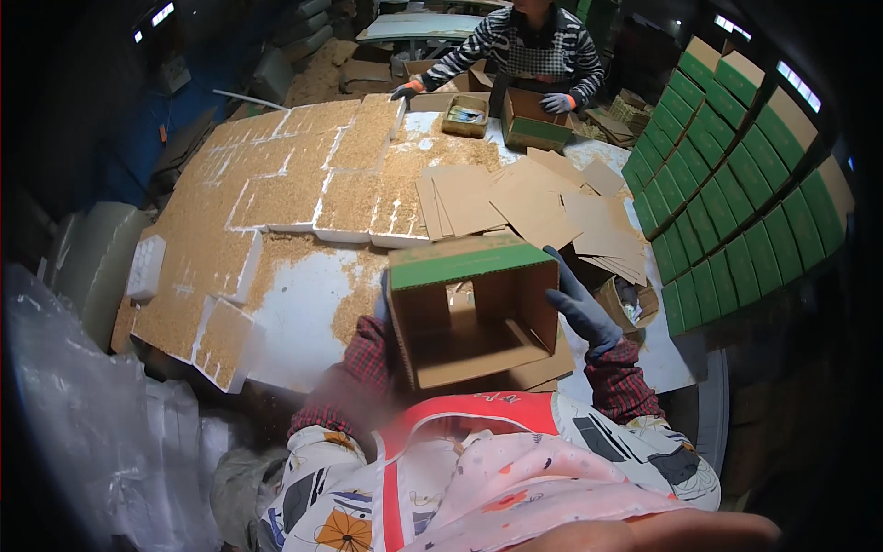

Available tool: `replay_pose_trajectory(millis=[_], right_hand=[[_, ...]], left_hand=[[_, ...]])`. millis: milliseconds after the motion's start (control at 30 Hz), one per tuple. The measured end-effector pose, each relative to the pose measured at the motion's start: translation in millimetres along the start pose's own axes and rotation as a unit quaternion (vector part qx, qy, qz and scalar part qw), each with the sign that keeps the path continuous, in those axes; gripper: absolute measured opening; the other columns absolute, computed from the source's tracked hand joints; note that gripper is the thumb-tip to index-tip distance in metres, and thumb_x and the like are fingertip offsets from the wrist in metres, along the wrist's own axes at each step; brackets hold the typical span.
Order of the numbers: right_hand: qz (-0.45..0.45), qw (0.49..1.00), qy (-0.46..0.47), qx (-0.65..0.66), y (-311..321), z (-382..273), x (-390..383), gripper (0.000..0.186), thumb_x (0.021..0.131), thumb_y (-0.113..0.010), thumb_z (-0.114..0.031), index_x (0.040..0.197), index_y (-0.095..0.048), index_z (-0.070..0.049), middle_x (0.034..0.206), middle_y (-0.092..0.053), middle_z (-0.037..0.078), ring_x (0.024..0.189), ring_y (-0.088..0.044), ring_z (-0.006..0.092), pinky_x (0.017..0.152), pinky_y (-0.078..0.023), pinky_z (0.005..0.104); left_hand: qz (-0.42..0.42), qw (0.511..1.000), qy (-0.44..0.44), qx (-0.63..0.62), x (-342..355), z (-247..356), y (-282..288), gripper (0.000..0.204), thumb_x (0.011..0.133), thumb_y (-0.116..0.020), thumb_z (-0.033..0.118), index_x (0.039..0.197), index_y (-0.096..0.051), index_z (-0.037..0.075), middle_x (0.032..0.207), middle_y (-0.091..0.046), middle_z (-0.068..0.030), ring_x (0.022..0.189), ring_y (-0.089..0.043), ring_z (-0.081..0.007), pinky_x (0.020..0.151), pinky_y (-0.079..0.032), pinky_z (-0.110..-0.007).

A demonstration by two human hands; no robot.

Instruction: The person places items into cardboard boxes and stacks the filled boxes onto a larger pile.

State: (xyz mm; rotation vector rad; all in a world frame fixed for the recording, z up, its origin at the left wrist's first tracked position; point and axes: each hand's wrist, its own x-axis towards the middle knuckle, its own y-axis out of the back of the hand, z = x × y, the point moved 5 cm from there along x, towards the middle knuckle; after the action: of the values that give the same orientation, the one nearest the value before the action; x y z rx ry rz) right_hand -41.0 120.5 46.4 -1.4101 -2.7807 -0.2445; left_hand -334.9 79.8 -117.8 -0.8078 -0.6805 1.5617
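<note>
A cardboard box [474,267], brown with a green band, is held up in front of me with its open side facing me. Its inside is bare, and light comes through a gap at the far end. My right hand [589,313], in a grey-blue glove, grips the box's right wall, fingers spread along it. At the left wall, my left hand [383,299] is mostly hidden behind the box; only a sliver of glove shows beyond the checked cuff. Flat cardboard sheets [543,198] lie just beyond the box, and more sheets lie under it.
White trays topped with brown crumbly material [303,166] cover the table's left side. Stacked green boxes [736,193] rise at right. Across the table, a co-worker [529,55] in orange-and-grey gloves touches another open box [536,120]. A small carton [465,117] holds packets. Clear plastic [101,432] hangs at left.
</note>
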Motion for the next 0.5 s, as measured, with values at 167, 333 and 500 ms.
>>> replay_pose_trajectory(millis=[167, 333, 500], right_hand=[[0.085, 0.872, -0.198, -0.439, 32.6, 188.6, 15.9, 0.048, 0.08, -0.064, -0.021, 0.121, -0.051, 0.002, 0.102, -0.066, 0.018, 0.092, -0.064, 0.0309, 0.082, -0.049, 0.04], [0.092, 0.894, -0.183, -0.4, 67.1, 217.9, -8.8, 0.037, 0.081, -0.064, -0.018, 0.111, -0.058, 0.001, 0.1, -0.067, 0.019, 0.091, -0.065, 0.0326, 0.078, -0.051, 0.0386], [0.118, 0.862, -0.207, -0.448, 46.1, 189.5, -2.3, 0.039, 0.079, -0.066, -0.022, 0.109, -0.059, 0.001, 0.101, -0.066, 0.022, 0.094, -0.063, 0.0346, 0.08, -0.05, 0.04]], left_hand=[[0.135, 0.681, 0.228, 0.682, -80.6, -45.7, 98.3, 0.055, 0.092, -0.048, 0.046, 0.131, -0.05, 0.008, 0.13, -0.053, -0.0184, 0.12, -0.051, -0.0356, 0.101, -0.039, -0.042], [0.492, 0.479, -0.258, 0.679, -171.6, 146.5, 193.2, 0.06, 0.082, -0.066, 0.04, 0.128, -0.05, 0.005, 0.125, -0.055, -0.0197, 0.112, -0.054, -0.0377, 0.097, -0.042, -0.042], [0.779, 0.347, -0.153, 0.5, -318.7, 288.5, 386.7, 0.075, 0.076, -0.071, 0.045, 0.131, -0.046, 0.001, 0.121, -0.056, -0.0243, 0.108, -0.056, -0.0395, 0.095, -0.043, -0.044]])
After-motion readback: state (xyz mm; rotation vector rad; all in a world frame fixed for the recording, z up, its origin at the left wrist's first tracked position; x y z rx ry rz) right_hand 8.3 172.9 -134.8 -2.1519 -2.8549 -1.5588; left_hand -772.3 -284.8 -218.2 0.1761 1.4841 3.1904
